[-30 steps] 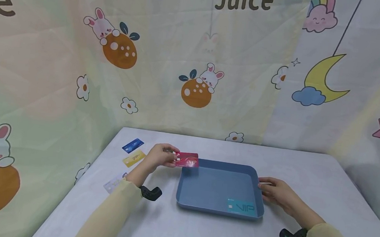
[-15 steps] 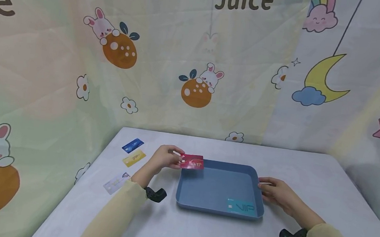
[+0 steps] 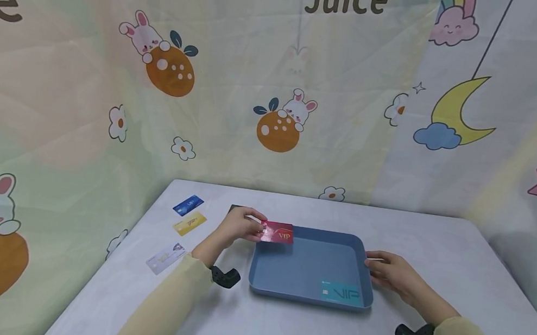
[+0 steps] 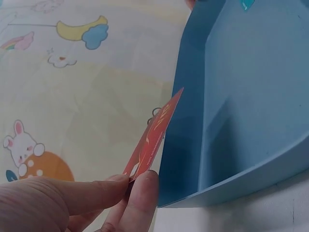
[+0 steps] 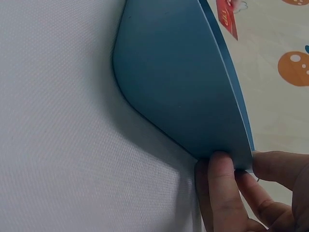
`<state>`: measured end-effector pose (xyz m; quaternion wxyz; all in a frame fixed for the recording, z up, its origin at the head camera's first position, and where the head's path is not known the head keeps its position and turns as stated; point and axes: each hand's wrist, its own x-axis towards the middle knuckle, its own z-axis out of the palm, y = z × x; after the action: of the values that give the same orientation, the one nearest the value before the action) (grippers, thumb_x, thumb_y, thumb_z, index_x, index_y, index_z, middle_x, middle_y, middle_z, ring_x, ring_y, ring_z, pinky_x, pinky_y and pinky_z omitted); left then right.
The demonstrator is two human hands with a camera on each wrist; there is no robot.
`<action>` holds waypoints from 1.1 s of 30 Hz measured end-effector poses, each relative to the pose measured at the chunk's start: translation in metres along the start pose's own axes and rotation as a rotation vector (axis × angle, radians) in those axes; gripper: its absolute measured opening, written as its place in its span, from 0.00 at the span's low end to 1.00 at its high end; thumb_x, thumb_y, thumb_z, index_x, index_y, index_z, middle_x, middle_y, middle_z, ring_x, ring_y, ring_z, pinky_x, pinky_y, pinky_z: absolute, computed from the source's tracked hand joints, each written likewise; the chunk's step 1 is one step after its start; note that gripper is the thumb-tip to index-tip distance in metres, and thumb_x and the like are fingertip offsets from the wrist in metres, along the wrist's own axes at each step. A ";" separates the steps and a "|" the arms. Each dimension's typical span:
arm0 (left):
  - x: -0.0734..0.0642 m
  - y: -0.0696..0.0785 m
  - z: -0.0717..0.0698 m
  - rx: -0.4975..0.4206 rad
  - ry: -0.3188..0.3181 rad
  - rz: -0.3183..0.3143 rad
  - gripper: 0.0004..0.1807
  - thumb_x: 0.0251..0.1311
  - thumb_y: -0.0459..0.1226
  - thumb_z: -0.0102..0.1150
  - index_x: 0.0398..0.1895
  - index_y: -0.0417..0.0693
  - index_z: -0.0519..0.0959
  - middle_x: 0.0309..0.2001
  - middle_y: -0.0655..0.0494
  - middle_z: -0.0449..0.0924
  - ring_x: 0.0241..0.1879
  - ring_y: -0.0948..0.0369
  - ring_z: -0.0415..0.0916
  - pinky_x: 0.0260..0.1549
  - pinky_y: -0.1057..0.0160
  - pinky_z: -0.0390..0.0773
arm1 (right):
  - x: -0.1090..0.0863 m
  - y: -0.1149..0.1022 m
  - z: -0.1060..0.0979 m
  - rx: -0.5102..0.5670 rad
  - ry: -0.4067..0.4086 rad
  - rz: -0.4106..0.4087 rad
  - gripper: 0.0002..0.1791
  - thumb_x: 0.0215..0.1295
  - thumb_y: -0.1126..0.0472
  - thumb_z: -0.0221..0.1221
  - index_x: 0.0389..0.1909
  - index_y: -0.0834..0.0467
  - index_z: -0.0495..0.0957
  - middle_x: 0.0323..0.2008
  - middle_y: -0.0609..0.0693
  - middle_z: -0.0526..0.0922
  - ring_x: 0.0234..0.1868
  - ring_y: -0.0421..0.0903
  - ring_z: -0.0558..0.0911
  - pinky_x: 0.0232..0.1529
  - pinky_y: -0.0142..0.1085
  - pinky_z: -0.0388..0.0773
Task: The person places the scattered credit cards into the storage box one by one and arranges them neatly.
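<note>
My left hand (image 3: 240,225) pinches a red VIP card (image 3: 279,233) by its left end, between thumb and fingers. The card hangs over the far left corner of a blue tray (image 3: 305,261), tilted and apart from the tray floor, as the left wrist view shows. Inside the tray, near its front right corner, lies a teal VIP card (image 3: 341,292). At the tray's right side my right hand (image 3: 392,272) grips the rim. In the right wrist view its thumb is at the rim's edge and its fingers (image 5: 224,188) press the outer wall.
Left of the tray, a blue card (image 3: 188,205), a yellow card (image 3: 189,223) and a pale purple-grey card (image 3: 165,258) lie on the white table (image 3: 295,331). A dark corner of something (image 3: 234,207) shows behind my left hand. A printed cloth (image 3: 229,76) hangs behind.
My left hand has moved right and slightly toward me, carrying the red card farther over the tray. The pale card and the dark corner have come into fuller view. My right hand stays still.
</note>
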<state>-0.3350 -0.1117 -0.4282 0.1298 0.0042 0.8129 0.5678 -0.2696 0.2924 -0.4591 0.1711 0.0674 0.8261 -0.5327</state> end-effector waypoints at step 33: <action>0.002 -0.005 0.031 -0.024 -0.074 0.014 0.14 0.65 0.28 0.64 0.53 0.38 0.84 0.47 0.38 0.85 0.29 0.58 0.87 0.33 0.60 0.88 | -0.001 0.001 0.001 -0.002 0.005 -0.008 0.33 0.78 0.57 0.56 0.73 0.72 0.62 0.62 0.69 0.76 0.48 0.43 0.84 0.47 0.35 0.86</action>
<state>-0.3298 -0.0849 -0.4426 0.1557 0.0294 0.8007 0.5777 -0.2681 0.2923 -0.4600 0.1670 0.0652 0.8273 -0.5324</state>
